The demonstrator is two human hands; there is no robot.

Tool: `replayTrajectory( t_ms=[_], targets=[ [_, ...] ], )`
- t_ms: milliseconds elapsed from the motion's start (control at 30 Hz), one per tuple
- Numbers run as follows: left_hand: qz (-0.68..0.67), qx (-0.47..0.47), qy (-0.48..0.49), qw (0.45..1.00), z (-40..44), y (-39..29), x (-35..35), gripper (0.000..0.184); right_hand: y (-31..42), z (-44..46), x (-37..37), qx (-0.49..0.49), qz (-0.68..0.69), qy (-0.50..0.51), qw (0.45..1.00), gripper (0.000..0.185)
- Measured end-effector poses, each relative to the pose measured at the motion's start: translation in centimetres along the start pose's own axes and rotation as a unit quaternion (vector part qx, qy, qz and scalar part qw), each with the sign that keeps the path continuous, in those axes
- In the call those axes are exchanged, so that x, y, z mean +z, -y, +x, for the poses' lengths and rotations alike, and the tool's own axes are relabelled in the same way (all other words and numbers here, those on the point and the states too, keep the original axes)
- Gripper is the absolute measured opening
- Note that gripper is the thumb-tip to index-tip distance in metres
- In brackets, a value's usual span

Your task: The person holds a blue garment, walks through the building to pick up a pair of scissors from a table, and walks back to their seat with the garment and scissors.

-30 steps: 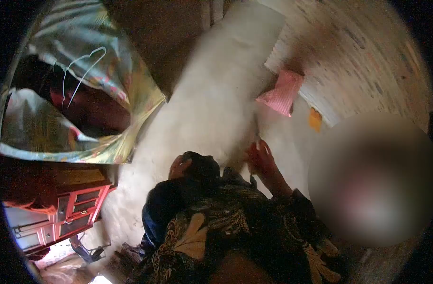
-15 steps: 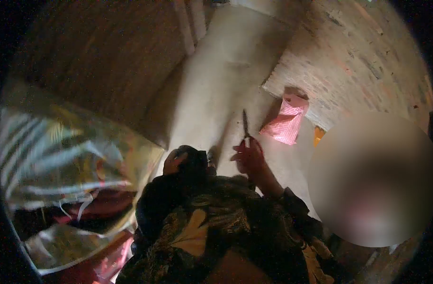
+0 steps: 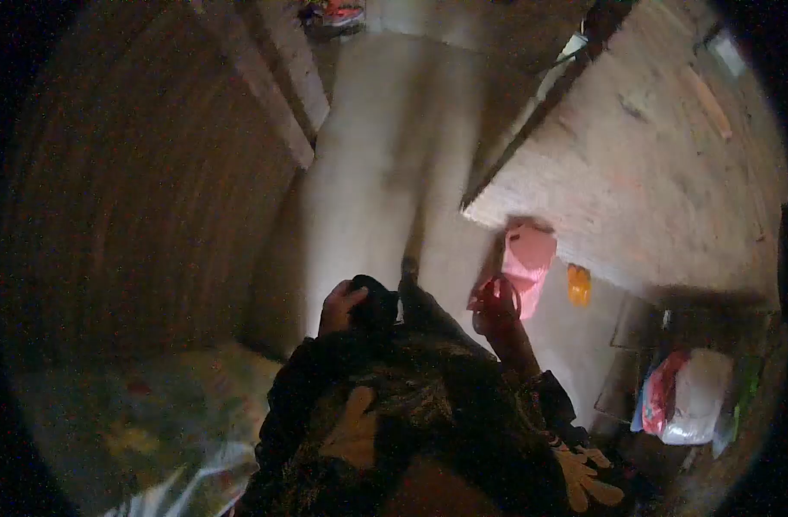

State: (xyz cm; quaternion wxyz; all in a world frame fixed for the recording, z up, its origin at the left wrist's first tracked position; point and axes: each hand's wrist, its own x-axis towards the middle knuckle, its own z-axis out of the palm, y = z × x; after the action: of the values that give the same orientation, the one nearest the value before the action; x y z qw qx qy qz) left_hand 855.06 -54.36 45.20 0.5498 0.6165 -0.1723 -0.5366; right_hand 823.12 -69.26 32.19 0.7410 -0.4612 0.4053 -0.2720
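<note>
Black and dull, 1 bunched bundle (image 3: pixel 375 306) is clamped in the left hand (image 3: pixel 339 307), lower centre of the frame. Right of centre, 1 blurred red item (image 3: pixel 500 289) with a curved loop is gripped in the right hand (image 3: pixel 495 317), near 1 pink bag (image 3: pixel 532 254); neither item's long axis nor pointing direction can be told.

Looks like a home: rough walls (image 3: pixel 626 172), bare floor (image 3: pixel 359 172), a patterned cloth (image 3: pixel 170 414) and a pink bag (image 3: pixel 529 258).
</note>
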Motion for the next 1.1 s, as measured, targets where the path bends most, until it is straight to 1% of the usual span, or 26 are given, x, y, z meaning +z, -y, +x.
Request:
replayTrajectory(
  t_ms=[33,100,133,200,233,267,333,400,433,467,500,567,633,667,700,767,800,833,867,900,933,967,1000,1033,1067,1100],
  targets=[
    [0.001,0.005,0.002,1.0,2.9,-1.2,-0.3,0.026,4.4,2.0,2.2,0.001,0.092,0.026,0.995,0.036],
    [-0.192,-0.046,-0.03,0.98,7.6,-3.3,-0.8,0.026,14.5,5.8,7.6,0.016,0.274,0.075,0.959,0.033],
    [-0.193,-0.045,-0.031,0.98,9.4,-5.8,-0.2,0.026,18.0,8.5,9.8,-0.076,0.054,0.052,0.994,0.029],
    [-0.178,-0.024,-0.091,0.979,11.2,-11.2,1.2,0.024,15.3,15.9,8.4,-0.201,-0.126,0.063,0.969,0.032],
    [-0.177,-0.023,-0.09,0.98,13.3,-11.2,0.6,0.024,14.0,19.7,7.8,-0.263,-0.208,0.053,0.941,0.034],
    [-0.203,-0.044,-0.093,0.974,15.8,-10.4,-0.9,0.023,17.1,21.8,9.9,-0.091,0.047,0.073,0.992,0.036],
    [-0.221,-0.064,-0.086,0.969,21.6,-10.3,-3.1,0.022,22.6,26.2,12.8,0.078,0.303,0.082,0.946,0.039],
    [-0.173,0.007,0.011,0.985,26.9,-11.3,-4.4,0.024,25.1,30.1,14.2,0.15,0.273,0.097,0.945,0.039],
    [-0.166,0.002,0.019,0.986,29.2,-12.4,-4.4,0.024,25.8,32.2,14.8,0.173,0.267,0.099,0.943,0.039],
    [0.062,0.085,-0.009,0.994,32.1,-13.7,-4.5,0.026,26.2,34.7,15.4,0.111,0.269,0.108,0.951,0.042],
    [0.284,0.167,-0.033,0.943,34.5,-14.7,-4.7,0.028,26.5,36.7,16.1,0.05,0.27,0.114,0.955,0.045],
    [0.283,0.135,-0.002,0.95,39.1,-18.1,-3.8,0.028,26.6,40.8,16.1,-0.019,0.273,0.107,0.956,0.047],
    [0.278,0.107,0.026,0.954,44.8,-21.5,-2.9,0.029,24.5,46.8,14.8,-0.031,0.19,0.071,0.979,0.049],
    [0.195,0.051,0.048,0.978,47.5,-23.4,-2.8,0.029,23.4,49.8,14.1,-0.037,0.163,0.054,0.984,0.05],
    [0.11,-0.01,0.071,0.991,50.3,-25.3,-2.6,0.03,21.9,53.0,12.9,-0.042,-0.057,0.033,0.997,0.049],
    [0.097,-0.03,0.087,0.991,56.2,-26.9,-3.3,0.03,24.1,55.8,11.6,-0.038,-0.274,-0.003,0.961,0.049],
    [0.082,-0.048,0.091,0.991,59.6,-27.7,-3.6,0.03,25.1,55.7,11.3,-0.128,-0.248,-0.051,0.959,0.046],
    [0.089,-0.049,0.107,0.989,62.1,-29.8,-2.7,0.03,27.6,55.6,11.4,-0.142,-0.099,-0.047,0.984,0.042],
    [0.048,-0.068,0.126,0.989,63.4,-31.8,-1.4,0.029,30.3,55.5,11.6,-0.158,0.068,-0.037,0.984,0.038],
    [0.007,-0.09,0.141,0.986,64.8,-33.2,-0.2,0.029,33.0,55.3,11.7,-0.174,0.216,-0.026,0.96,0.034],
    [0.014,-0.096,0.152,0.984,66.6,-33.8,0.8,0.029,33.5,56.5,11.1,-0.142,0.288,-0.129,0.938,0.031],
    [0.184,-0.019,0.179,0.966,68.4,-34.4,1.9,0.028,34.1,57.4,10.4,-0.11,0.356,-0.23,0.899,0.028],
    [0.344,0.065,0.202,0.915,70.2,-35.0,3.2,0.028,35.0,57.9,9.4,-0.119,0.358,-0.243,0.894,0.028],
    [0.345,0.068,0.217,0.911,71.5,-35.8,4.8,0.028,35.9,57.9,8.3,-0.121,0.404,-0.184,0.888,0.03],
    [0.197,-0.061,0.222,0.953,72.4,-36.6,6.5,0.028,36.7,57.9,7.3,-0.123,0.446,-0.122,0.878,0.032],
    [0.045,-0.19,0.218,0.956,73.7,-37.6,7.8,0.028,37.3,58.7,6.6,-0.128,0.466,-0.094,0.87,0.033]
  ],
)
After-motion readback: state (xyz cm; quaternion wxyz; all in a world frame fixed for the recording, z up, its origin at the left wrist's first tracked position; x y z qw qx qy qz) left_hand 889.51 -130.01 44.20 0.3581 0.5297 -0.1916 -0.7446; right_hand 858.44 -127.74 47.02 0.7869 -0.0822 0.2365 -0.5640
